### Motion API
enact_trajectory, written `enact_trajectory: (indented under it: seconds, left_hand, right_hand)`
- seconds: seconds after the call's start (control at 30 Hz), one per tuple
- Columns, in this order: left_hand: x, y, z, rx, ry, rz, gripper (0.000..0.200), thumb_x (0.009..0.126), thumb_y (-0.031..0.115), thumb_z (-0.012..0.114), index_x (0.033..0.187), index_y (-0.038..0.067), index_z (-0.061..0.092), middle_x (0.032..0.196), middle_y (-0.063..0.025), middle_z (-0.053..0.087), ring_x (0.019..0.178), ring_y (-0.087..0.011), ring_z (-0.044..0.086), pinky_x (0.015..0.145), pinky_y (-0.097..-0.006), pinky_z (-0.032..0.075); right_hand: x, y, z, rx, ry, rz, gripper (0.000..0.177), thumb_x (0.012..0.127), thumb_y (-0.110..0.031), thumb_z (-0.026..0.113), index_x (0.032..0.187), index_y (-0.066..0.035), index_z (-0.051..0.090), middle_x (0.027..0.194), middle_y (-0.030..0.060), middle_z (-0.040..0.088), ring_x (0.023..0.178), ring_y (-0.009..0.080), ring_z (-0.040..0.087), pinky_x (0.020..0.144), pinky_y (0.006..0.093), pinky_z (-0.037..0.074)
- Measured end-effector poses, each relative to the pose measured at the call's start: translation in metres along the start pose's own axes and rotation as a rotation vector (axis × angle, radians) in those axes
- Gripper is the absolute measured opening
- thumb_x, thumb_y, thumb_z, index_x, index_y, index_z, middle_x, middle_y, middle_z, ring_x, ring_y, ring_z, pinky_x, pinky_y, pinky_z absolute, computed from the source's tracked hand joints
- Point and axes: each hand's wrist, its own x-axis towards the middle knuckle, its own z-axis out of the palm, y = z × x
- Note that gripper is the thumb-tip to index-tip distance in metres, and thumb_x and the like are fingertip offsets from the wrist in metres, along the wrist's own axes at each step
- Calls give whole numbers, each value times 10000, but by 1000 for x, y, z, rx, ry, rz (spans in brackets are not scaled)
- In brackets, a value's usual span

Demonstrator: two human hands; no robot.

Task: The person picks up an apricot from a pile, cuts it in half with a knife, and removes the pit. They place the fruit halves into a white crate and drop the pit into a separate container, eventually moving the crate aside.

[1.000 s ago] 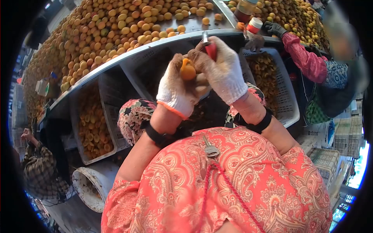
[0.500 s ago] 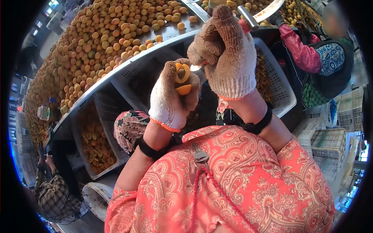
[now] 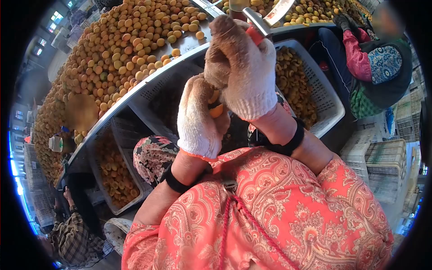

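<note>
Both hands wear white knit gloves with brown-stained fingers. My left hand [image 3: 202,117] is closed around an orange apricot [image 3: 216,110], part of which shows between the fingers. Right against it, my right hand [image 3: 243,67] is closed on a tool with a red handle [image 3: 255,36]; a metal piece sticks up beyond the fist. The hands touch, and the place where they meet is partly hidden.
Whole apricots [image 3: 130,45] cover the metal table beyond its rim [image 3: 148,80]. A crate with cut fruit [image 3: 118,177] stands at left, another crate [image 3: 330,101] at right. Co-workers sit at right [image 3: 382,67] and lower left [image 3: 72,236]. A white bucket [image 3: 118,231] stands lower left.
My right hand has moved left and down, up against my left hand. The apricot pieces, visible before in my left hand, are now mostly covered.
</note>
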Motion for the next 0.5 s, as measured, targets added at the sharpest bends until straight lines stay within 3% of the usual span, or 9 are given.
enact_trajectory:
  seconds: [0.1,0.17,0.2,0.23,0.3,0.37,0.43,0.47,0.5]
  left_hand:
    - [-2,-6,-3,-45,-52,28,247,1003,339,534,1179,165,547,908,-22,572,599,-124,551,405,-217,372]
    - [2,-10,-9,-90,-261,0,240,1007,343,531,1171,168,542,898,-19,563,587,-127,550,404,-217,372]
    - [4,-9,-8,-72,-256,-19,223,1008,362,533,1139,181,538,890,-20,559,576,-133,548,408,-220,377]
    - [5,-9,-5,-72,-248,-18,223,1008,362,533,1139,181,538,890,-20,559,576,-133,548,408,-220,377]
    - [8,-6,4,-54,-74,-146,217,1000,386,547,1105,196,537,890,-16,556,569,-139,548,414,-226,382]
    - [11,-5,-2,-73,-120,-193,207,987,398,566,1077,214,538,882,-13,559,583,-147,561,423,-224,380]
    - [13,-5,3,-189,-65,-355,241,990,424,535,953,187,556,635,47,468,439,-70,339,411,-225,281]
    - [23,-13,-9,-132,-277,-242,306,1006,463,488,982,164,548,630,34,454,442,-63,324,408,-228,259]
    - [30,-16,-18,-133,-276,-254,306,1006,463,488,982,164,548,630,34,454,442,-63,324,408,-228,259]
  right_hand:
    - [4,4,-11,57,-43,80,453,999,-374,570,646,-106,476,502,-36,335,402,85,320,409,263,241]
    - [8,8,-18,248,-33,216,501,986,-426,573,611,-137,411,490,-38,284,389,105,283,409,273,236]
    - [10,12,-22,375,-38,230,349,935,-344,663,736,-82,546,543,-10,425,381,96,365,386,266,279]
    - [11,14,-25,379,-40,237,349,935,-344,663,736,-82,546,543,-10,425,381,96,365,386,266,279]
    - [14,18,-28,352,7,341,487,967,-449,591,621,-156,415,488,-41,268,397,111,271,417,277,231]
    - [19,27,-34,410,1,325,450,960,-424,605,637,-166,428,493,-49,267,404,115,262,422,281,224]
    - [29,34,-41,548,68,470,422,955,-395,615,646,-174,432,498,-55,269,407,120,248,426,291,217]
    - [33,38,-44,569,64,474,413,956,-376,615,650,-166,434,498,-56,274,411,124,237,432,296,211]
    - [35,41,-44,566,75,476,413,956,-376,615,650,-166,434,498,-56,274,411,124,237,432,296,211]
